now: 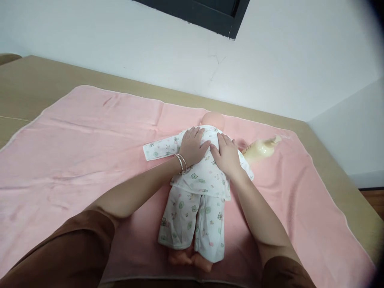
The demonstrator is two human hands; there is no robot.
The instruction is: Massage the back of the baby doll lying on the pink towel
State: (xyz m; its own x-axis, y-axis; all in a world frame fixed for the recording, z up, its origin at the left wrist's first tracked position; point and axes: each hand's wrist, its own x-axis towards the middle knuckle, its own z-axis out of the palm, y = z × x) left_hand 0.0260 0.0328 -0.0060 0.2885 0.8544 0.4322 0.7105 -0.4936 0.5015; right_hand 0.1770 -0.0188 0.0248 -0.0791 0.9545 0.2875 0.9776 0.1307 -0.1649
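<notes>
Presently: baby doll (pixel 198 188), face down on pink towel (pixel 75 152) over wooden table (pixel 27 84), in printed shirt and trousers. One shirt sleeve (pixel 160 147) lies flat and empty to the left; one bare doll arm (pixel 262 149) sticks out to the right. Handling note: smoothing the shirt's back probably goes best with light, even palm pressure, so the fabric does not bunch. Left hand (pixel 193 146), bangles (pixel 181 163) at wrist: fingers spread, palm flat on upper back, gripping nothing. Right hand (pixel 228 155): likewise flat, unclenched, just beside it.
</notes>
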